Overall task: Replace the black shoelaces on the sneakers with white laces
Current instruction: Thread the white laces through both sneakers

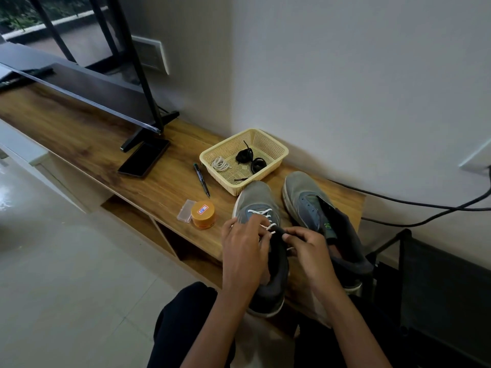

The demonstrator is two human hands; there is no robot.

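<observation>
Both hands work at the near left shoe (259,208): left hand (243,251) and right hand (305,245) each pinch the white lace (263,212).

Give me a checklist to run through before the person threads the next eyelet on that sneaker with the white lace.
1. Old laces: ok, black laces lie coiled in the basket.
2. Lower eyelets: ok, white lace crosses evenly on the laced sneaker.
3. Grip: ok, left hand and right hand each pinch the white lace.
4. Upper eyelets: cannot tell, hidden behind both hands.
5. Next lace: ok, spare white lace waits in the basket.
6. Second shoe: not ok, unlaced sneaker has bare eyelets.
</observation>
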